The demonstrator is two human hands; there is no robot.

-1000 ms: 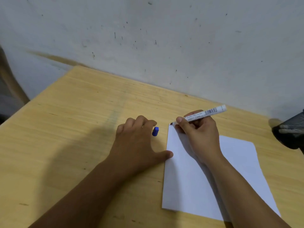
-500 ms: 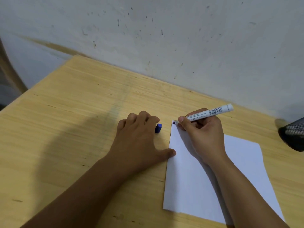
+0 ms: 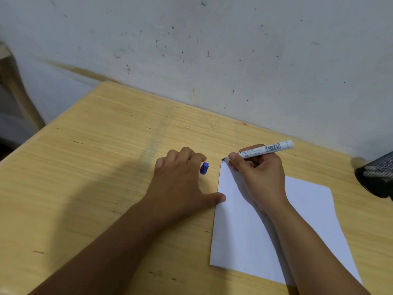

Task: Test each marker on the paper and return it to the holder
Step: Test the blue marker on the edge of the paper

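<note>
A white sheet of paper [image 3: 308, 226] lies on the wooden table [image 3: 106, 156]. My right hand [image 3: 259, 173] grips a white marker [image 3: 270, 148], its dark tip touching the paper's far left corner. My left hand [image 3: 180, 179] rests palm down on the table, thumb against the paper's left edge, with the marker's blue cap [image 3: 204, 168] held at its fingertips. A black mesh holder [image 3: 376, 175] shows at the right edge, partly cut off.
A marked white wall [image 3: 212, 50] rises right behind the table's far edge. A wooden frame piece [image 3: 19, 90] stands off the table's left side. The table's left edge runs diagonally toward me.
The view has shifted slightly. The marker tip has stayed at the paper's corner and both hands have kept their places.
</note>
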